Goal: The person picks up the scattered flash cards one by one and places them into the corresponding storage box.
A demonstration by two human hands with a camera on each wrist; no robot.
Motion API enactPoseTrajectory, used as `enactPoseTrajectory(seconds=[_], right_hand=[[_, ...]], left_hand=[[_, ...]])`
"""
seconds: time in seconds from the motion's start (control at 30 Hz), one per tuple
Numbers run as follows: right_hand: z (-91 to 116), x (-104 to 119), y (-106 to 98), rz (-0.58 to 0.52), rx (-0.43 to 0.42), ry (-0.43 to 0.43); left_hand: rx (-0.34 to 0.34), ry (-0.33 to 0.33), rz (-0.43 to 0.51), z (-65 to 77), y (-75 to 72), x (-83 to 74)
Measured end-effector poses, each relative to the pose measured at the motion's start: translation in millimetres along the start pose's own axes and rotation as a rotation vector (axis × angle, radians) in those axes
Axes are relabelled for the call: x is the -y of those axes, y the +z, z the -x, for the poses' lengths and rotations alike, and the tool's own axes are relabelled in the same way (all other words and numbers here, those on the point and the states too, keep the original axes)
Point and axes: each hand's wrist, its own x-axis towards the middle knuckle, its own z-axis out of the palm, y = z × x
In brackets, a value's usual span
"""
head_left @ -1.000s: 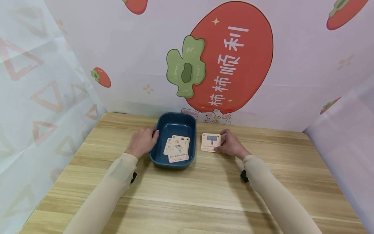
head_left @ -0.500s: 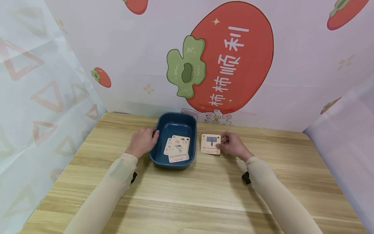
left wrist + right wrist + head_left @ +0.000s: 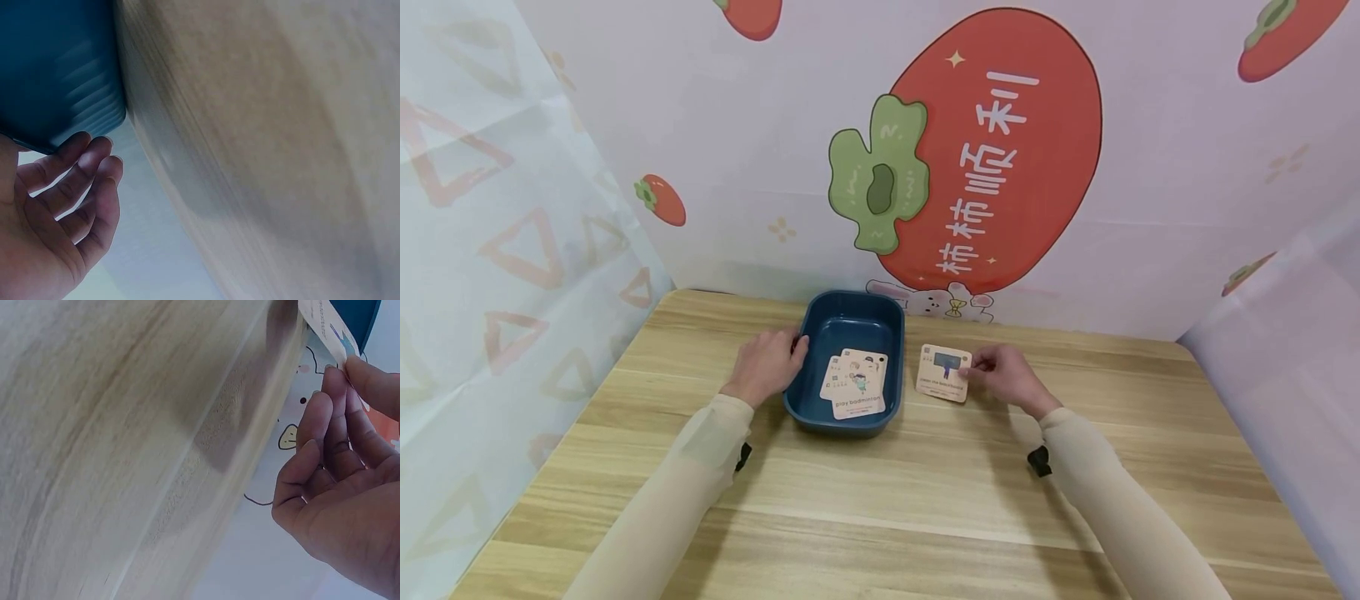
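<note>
A dark blue rectangular bin [image 3: 852,304] stands at the back of the table, with several picture cards [image 3: 859,392] lying overlapped inside; the top one reads "play badminton". My left hand [image 3: 765,364] grips the bin's left rim, thumb over the edge and fingers against the outer wall, as the left wrist view shows. To the right of the bin, my right hand [image 3: 1009,379] pinches a square card [image 3: 942,383] with a blackboard picture by its right edge. In the right wrist view this card [image 3: 328,328] is tilted between thumb and fingertips, raised off the table.
The wood-grain table [image 3: 880,533] meets a white printed backdrop [image 3: 737,167] with a big red persimmon just behind the bin. More printed sheeting [image 3: 497,250] borders the left side, and a pale sheet [image 3: 1300,358] the right.
My right hand has drawn slightly right and toward me, and its card has tilted and come up from lying flat. The left hand and the bin have stayed put.
</note>
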Motion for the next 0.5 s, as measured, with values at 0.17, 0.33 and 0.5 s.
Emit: enactPoseTrajectory(seconds=[0.17,0.33,0.5], right_hand=[[2.4,-2.0,-2.1,0.023,0.005,-0.025],[5.2,-2.1,-5.1,0.000,-0.005,-0.041],[8.1,1.6,-7.9,-0.051,-0.011,-0.050]], left_hand=[[-0.006,0.006,-0.002,0.3,-0.1,-0.1],[-0.009,0.008,0.002,0.4,0.2,0.3],[-0.008,0.004,0.005,0.6,0.2,0.3]])
